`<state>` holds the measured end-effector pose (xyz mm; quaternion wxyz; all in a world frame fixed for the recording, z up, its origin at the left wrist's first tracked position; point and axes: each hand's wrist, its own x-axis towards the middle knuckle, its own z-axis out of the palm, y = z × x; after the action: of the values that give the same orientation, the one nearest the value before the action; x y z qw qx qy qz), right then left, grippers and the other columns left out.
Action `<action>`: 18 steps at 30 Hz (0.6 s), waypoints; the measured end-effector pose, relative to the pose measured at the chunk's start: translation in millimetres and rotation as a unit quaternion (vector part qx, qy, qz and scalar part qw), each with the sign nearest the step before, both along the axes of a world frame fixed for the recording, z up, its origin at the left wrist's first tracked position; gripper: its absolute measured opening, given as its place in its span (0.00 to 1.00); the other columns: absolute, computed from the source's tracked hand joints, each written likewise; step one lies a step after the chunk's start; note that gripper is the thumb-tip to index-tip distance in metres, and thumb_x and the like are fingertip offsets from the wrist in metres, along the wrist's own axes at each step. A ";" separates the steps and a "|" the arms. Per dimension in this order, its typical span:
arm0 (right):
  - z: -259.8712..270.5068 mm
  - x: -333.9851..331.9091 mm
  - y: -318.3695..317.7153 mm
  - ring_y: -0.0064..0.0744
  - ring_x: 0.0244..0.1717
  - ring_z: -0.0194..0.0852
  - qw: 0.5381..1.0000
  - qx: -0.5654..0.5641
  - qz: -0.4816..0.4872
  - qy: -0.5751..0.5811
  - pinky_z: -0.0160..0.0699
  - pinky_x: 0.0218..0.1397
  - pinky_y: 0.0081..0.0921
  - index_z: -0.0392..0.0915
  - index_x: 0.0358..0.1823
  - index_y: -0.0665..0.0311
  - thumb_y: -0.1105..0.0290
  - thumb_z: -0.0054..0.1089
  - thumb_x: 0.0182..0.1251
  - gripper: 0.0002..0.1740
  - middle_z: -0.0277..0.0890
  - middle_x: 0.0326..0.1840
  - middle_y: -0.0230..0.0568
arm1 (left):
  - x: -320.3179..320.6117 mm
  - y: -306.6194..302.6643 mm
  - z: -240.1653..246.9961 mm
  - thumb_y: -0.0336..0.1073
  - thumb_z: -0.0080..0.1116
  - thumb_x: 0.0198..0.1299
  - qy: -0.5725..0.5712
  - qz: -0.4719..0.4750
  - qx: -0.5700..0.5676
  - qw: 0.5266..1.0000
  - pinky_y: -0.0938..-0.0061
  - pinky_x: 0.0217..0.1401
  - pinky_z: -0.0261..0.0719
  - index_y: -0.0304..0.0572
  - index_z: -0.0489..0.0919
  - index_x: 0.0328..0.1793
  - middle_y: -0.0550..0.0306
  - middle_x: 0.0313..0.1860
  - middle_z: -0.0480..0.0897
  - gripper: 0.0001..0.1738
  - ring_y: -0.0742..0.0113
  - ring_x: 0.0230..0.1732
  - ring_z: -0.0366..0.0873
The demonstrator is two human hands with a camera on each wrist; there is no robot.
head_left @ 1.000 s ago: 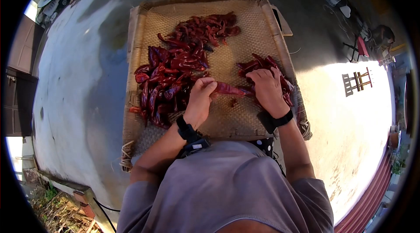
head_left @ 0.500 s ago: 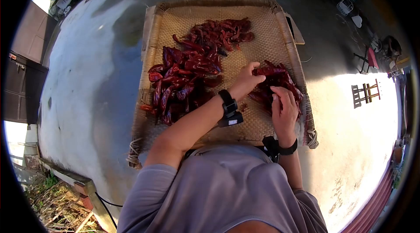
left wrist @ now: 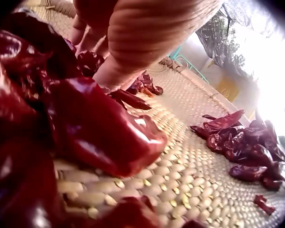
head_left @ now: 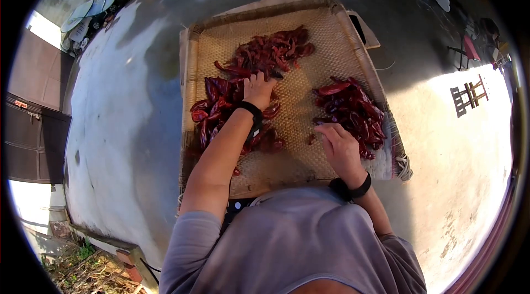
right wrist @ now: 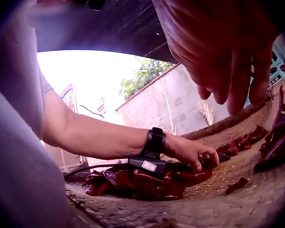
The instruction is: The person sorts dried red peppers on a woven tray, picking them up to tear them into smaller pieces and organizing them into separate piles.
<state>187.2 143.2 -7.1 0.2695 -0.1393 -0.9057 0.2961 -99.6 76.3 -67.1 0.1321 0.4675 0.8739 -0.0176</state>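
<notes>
Dried red chili peppers lie in piles on a woven bamboo tray (head_left: 298, 150). My left hand (head_left: 258, 92) reaches over the upper right part of the left chili pile (head_left: 218, 107), fingers spread and pointing away from me. In the left wrist view, its thumb and fingers point down among the peppers, and a glossy chili (left wrist: 104, 128) lies just in front of the thumb. Beside the near left edge of the right chili pile (head_left: 356, 112) is my right hand (head_left: 339, 147), holding nothing. Its fingers (right wrist: 240, 85) hang loosely in the right wrist view.
A pile of darker, more shrivelled chilies (head_left: 276, 48) lies at the tray's far side. A small chili scrap (head_left: 311, 138) sits between the left and right piles. The tray has a raised rim (head_left: 364, 51). Concrete floor (head_left: 121, 145) surrounds it, with a wooden stool (head_left: 469, 95) at the right.
My left hand pinched a chili near the middle, moved to the right pile, and is now back at the left pile without that chili. My right hand has moved to the right pile's near left edge.
</notes>
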 end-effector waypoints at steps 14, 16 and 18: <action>7.8 -29.9 -13.5 0.49 0.45 0.83 0.987 -0.154 0.001 0.040 0.84 0.45 0.37 0.77 0.57 0.61 0.78 0.61 0.66 0.18 0.78 0.51 0.46 | 92.0 -56.8 61.4 0.28 0.65 0.55 -0.128 -0.120 0.196 0.965 0.52 0.56 0.80 0.43 0.83 0.58 0.45 0.48 0.76 0.22 0.43 0.56 0.76; -0.5 -31.4 -12.9 0.49 0.45 0.82 0.987 -0.151 0.023 0.040 0.83 0.45 0.37 0.77 0.55 0.61 0.77 0.62 0.66 0.16 0.78 0.49 0.47 | 111.7 -58.5 65.4 0.28 0.65 0.55 -0.159 -0.101 0.166 0.968 0.52 0.55 0.80 0.44 0.83 0.56 0.45 0.45 0.78 0.20 0.43 0.53 0.78; -5.6 -27.1 -11.1 0.49 0.45 0.82 0.988 -0.149 0.034 0.006 0.83 0.45 0.37 0.78 0.52 0.62 0.77 0.63 0.66 0.14 0.78 0.47 0.46 | 119.8 -60.6 61.5 0.29 0.65 0.56 -0.171 -0.087 0.169 0.967 0.51 0.54 0.80 0.43 0.83 0.56 0.44 0.44 0.79 0.19 0.42 0.53 0.79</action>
<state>160.1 132.1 -12.7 0.2405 -0.1459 -0.8539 0.4379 20.3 15.7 -5.6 0.1971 0.5531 0.7846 0.1990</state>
